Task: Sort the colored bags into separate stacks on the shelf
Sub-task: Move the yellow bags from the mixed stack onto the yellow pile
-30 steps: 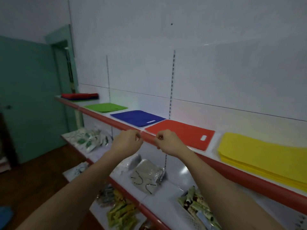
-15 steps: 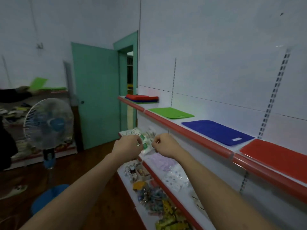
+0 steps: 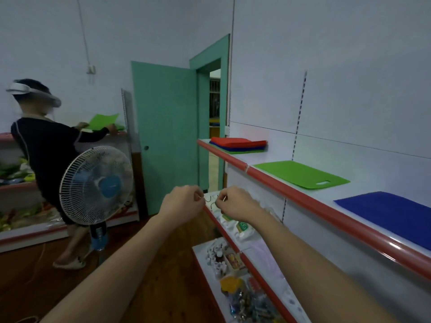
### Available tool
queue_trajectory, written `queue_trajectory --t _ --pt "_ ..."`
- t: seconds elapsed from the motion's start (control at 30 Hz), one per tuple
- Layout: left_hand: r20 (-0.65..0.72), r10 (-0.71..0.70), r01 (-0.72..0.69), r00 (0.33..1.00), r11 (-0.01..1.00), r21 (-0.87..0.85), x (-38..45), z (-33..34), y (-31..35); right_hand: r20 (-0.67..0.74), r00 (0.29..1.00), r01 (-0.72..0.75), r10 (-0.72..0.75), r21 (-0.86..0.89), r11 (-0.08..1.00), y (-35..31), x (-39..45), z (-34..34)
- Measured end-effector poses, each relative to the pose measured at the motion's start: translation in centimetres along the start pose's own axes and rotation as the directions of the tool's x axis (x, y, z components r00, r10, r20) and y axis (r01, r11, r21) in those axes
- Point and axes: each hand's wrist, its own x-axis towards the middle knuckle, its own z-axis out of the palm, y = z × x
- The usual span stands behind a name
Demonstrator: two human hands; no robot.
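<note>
My fingers are curled into loose fists on both sides, left hand and right hand held up close together, knuckles facing each other, nearly touching. Something thin and pale shows between the right thumb and forefinger; too small to tell what, so I cannot tell if they grip anything. No bag in either hand. Right of the fingers and a bit above runs the top shelf with its red edge. On it, nearest and to the right, blue bag lying flat; beyond it green bag, flat, handle slot toward me; farthest, a mixed stack, red on top of blue and green. Just behind and below the fingers, lower shelves with packets. Left of the fingers, a fan, and a person holding a green sheet. Behind, a door.
</note>
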Motion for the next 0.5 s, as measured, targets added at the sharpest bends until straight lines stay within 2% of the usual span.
queue_trajectory --t 0.5 --pt "0.008 -0.010 0.009 1.000 0.998 0.056 25.0 5.9 -7.1 0.004 1.000 0.021 -0.021 0.004 1.000 5.7 26.9 2.1"
